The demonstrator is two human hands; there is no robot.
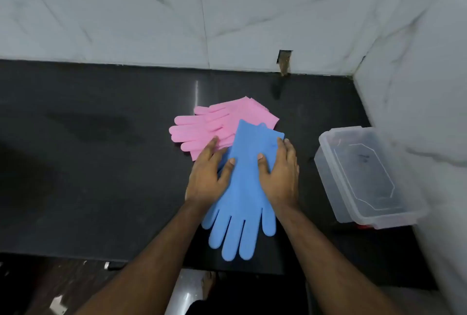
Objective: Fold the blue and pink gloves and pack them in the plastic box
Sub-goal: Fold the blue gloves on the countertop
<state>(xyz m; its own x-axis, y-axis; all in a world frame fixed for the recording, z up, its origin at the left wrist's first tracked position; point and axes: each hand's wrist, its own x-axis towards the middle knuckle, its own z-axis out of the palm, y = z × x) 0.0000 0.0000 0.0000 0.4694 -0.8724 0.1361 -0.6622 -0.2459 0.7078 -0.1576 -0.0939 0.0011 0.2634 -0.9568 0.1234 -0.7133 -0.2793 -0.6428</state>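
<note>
Both hands are down on the blue gloves (244, 188), which lie flat on the dark worktop (101, 163) with the fingers pointing toward the near edge and the cuff end toward the wall. The left hand (208, 175) rests on the left edge of the blue stack, fingers stretched forward and loosely spread, its fingertips reaching onto the pink gloves (202, 130). The right hand (279, 175) lies flat along the right edge, thumb laid on the blue surface, fingers together, pinching nothing. The pink gloves sit just behind and to the left, partly tucked under the blue cuff, their fingers pointing left. Off to the right, near the marble side wall (417, 87), the clear plastic box (328, 175) stands open on the worktop, apart from the gloves, with no glove inside.
</note>
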